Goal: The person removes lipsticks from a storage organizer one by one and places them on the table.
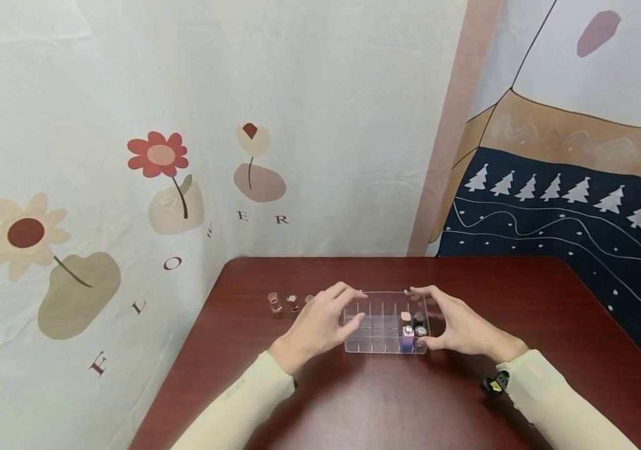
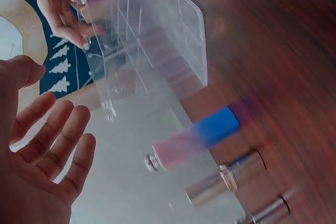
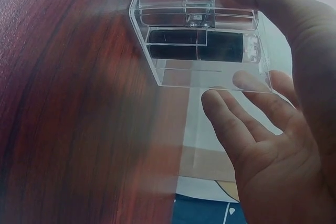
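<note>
one clear box (image 1: pixel 378 346) sits lower centre of head view | left hand (image 1: pixel 323 319): fingers spread, beside its left end | right hand (image 1: pixel 461 322): thumb and fingers pinch its right end | small tubes (image 1: pixel 407 340) fill right compartments

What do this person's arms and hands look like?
The left sleeve and right sleeve are long and pale cream; the left bears faint markings, too small to read. A black item with a yellow mark sits at the right cuff. The left hand and right hand are gloveless.

Left compartments (image 1: pixel 377 324) free, tubes (image 1: pixel 407 341) block right
</note>
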{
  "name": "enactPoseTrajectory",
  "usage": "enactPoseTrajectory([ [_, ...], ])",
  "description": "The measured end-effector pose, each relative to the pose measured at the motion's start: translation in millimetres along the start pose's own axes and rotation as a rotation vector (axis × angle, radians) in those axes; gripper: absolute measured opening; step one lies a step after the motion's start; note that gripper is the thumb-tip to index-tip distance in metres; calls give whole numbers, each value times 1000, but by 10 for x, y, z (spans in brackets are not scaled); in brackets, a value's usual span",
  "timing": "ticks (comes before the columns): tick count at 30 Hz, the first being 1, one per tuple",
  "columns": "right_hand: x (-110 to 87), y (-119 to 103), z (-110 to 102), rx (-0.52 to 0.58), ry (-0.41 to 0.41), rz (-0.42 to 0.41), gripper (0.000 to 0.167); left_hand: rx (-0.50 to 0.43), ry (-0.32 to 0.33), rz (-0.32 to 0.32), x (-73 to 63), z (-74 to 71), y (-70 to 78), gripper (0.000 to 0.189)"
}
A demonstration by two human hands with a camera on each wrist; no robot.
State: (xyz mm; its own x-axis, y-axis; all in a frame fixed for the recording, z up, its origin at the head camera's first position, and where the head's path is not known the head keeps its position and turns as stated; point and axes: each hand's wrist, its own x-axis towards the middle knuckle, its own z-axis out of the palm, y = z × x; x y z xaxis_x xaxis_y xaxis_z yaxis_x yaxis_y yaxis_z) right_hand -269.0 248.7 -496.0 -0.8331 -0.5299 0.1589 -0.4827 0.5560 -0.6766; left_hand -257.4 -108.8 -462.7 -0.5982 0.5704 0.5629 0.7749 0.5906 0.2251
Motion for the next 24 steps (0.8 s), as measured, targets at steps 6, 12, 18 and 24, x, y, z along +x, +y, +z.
enactPoseTrajectory([
  [6,2,-6,10,8,5,-15,103,-2,-38,29,44,124,87,34],
  [12,12,-8,8,1,9,-24,103,11,-78,36,99,243,144,36],
  [18,9,-4,12,-3,9,-19,103,23,-141,32,173,311,179,38],
  [24,10,-3,14,-3,12,-24,103,36,-192,23,250,342,207,40],
])
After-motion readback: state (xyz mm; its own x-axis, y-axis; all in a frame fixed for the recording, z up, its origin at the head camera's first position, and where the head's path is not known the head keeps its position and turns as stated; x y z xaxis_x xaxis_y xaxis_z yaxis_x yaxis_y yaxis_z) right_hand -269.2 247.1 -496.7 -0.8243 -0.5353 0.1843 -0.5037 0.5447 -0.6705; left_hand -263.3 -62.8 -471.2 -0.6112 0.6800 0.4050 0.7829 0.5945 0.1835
